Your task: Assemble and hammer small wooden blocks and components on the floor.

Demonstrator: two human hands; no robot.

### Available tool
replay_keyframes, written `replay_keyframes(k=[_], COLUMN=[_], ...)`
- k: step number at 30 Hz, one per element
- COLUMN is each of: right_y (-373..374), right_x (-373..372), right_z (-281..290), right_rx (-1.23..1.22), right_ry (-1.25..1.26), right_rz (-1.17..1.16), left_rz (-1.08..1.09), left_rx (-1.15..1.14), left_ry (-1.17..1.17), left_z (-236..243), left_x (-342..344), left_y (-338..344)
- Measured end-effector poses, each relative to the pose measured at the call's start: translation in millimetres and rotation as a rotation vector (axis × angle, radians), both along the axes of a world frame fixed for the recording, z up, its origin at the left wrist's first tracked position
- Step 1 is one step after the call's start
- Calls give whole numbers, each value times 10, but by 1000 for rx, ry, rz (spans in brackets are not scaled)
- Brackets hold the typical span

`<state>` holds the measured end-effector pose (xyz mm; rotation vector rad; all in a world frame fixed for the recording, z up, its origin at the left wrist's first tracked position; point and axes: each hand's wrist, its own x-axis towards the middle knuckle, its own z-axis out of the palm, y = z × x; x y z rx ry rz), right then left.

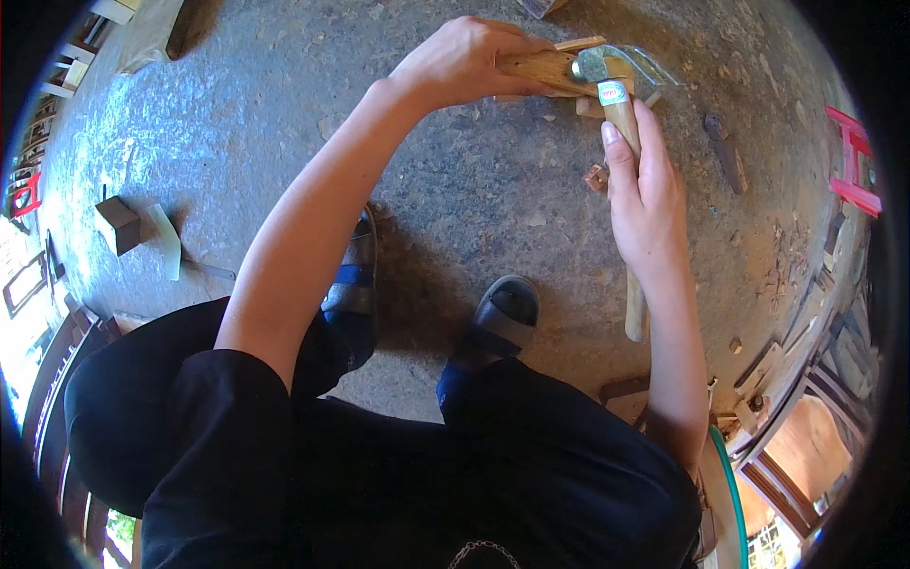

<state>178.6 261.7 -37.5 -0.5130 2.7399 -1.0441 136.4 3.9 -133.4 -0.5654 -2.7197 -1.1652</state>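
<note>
My left hand (464, 62) grips a wooden piece (531, 71) at the top middle, its fingers wrapped over it. My right hand (645, 199) is closed on the wooden handle of a hammer (631, 313), which has a small label near the top. The metal hammer head (590, 66) is at the wooden piece; whether they touch I cannot tell. Pale thin strips just right of the head are too blurred to name. Small wood offcuts lie under and beside the work, one (595, 177) just left of my right hand. A dark narrow piece (728, 156) lies farther right.
My sandalled feet stand on a worn concrete floor (474, 190). A dark block (118, 226) and a pale sheet (167, 242) lie left. A red stool (853, 166), wood scraps and chair frames (787, 484) line the right, with a green hose (730, 474). Boards lie top left.
</note>
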Motion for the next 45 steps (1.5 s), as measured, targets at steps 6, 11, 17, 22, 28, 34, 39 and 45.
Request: replay_keyframes(k=[6,11,17,22,28,34,39,45], right_y=[-77,-12,-194,-8,-100,-76,56,521], right_x=[75,49,63,-1,39,41,31,-157], right_z=[124,29,494,-32,271,66,-80,-209], right_rx=[-57,87,-94,72,-42,-51,29,21], right_ry=[88,124,20,267,234,365,265,130], right_rz=[-6,79,-62,77,27,69,68,-296], left_rz=[-98,-66,-70,-80,-55,-41,-75,-15], left_rx=[-25,63,-7,-77,-78,-89,-143,-133], left_ry=[-2,-54,-29,-60,-41,-76,-69,-71], left_z=[200,269,283,418,407,461,460,502], left_x=[39,39,62,0,43,5,23,-5], left_y=[-50,14,-90,15,-12,4,36,33])
